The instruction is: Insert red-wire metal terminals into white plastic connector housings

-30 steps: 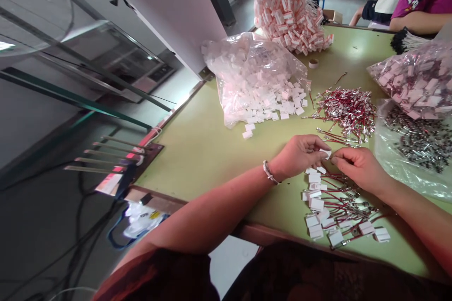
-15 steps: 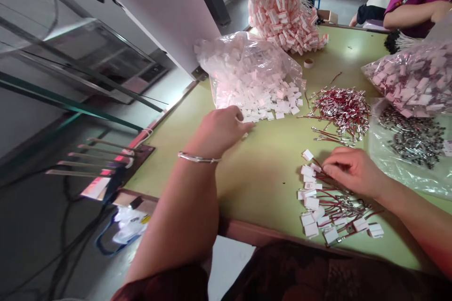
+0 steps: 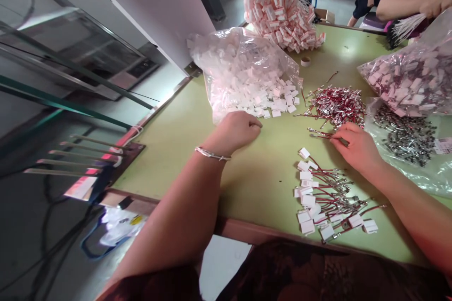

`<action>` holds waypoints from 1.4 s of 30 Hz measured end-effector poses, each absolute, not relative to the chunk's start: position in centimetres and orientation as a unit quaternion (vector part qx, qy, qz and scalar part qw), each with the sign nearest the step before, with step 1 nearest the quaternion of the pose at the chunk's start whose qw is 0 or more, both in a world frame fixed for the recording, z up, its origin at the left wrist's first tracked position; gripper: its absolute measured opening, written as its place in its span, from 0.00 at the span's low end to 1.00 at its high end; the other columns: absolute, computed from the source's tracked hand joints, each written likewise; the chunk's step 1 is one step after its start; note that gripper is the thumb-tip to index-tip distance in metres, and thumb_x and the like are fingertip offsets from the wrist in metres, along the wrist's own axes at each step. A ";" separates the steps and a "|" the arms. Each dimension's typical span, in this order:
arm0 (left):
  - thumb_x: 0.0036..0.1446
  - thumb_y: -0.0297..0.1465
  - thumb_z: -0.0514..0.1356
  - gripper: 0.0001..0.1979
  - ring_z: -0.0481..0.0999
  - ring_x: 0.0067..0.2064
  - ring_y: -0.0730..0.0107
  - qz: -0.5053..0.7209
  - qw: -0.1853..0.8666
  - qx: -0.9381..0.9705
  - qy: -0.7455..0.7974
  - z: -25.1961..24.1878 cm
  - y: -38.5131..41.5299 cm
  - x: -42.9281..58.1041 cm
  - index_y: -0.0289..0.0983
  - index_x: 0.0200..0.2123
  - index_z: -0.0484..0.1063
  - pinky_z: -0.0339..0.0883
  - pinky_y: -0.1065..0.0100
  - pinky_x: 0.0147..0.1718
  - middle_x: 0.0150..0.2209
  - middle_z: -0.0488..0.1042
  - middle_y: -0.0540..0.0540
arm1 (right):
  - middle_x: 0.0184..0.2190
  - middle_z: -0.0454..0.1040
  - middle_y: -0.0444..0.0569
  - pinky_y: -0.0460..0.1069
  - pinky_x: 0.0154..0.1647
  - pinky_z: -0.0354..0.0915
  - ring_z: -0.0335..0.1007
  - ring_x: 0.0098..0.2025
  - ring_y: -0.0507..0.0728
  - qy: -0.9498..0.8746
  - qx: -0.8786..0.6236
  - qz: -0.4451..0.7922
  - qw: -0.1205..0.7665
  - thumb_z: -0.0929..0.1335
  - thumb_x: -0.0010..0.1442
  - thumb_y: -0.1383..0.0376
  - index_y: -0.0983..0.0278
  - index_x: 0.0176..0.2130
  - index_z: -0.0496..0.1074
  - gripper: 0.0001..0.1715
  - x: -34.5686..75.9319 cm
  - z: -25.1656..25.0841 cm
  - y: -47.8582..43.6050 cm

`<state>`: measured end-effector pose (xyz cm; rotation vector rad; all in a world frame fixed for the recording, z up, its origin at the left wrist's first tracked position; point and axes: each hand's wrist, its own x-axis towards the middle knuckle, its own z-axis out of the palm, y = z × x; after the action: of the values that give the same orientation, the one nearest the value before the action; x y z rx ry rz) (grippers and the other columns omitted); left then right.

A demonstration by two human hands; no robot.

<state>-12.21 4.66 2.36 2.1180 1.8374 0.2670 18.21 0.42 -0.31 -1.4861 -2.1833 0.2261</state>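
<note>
Now: left hand (image 3: 240, 129) on the desk (image 3: 268, 164), grip curled into a tight fist just at 6 o'clock of the white plugs (image 3: 278, 101) spilling from the clear bag (image 3: 240, 63); what the fist encloses, cannot tell. Silver bangle (image 3: 212, 154) on that wrist. Right hand (image 3: 355, 148) at 3 o'clock of the left, grip pinching the loose red wires (image 3: 319, 134), just below the red wire heap (image 3: 337, 103). Wired plugs (image 3: 325, 197) lie at 6 o'clock of the right hand.
</note>
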 end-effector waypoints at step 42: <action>0.54 0.24 0.62 0.05 0.74 0.22 0.77 0.288 0.680 0.478 0.475 1.6 1.1 -3.4 0.33 0.36 0.74 0.69 0.73 0.26 0.21 0.75 0.50 | 0.19 0.68 0.43 0.48 0.25 0.54 0.59 0.21 0.50 -0.819 -0.520 0.138 0.197 0.61 0.58 0.66 0.62 0.25 0.69 0.13 16.0 1.9 -2.5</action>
<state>-3.45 1.12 1.60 1.0742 1.0664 0.6477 15.99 -2.50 1.89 -1.4560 -2.2939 0.3859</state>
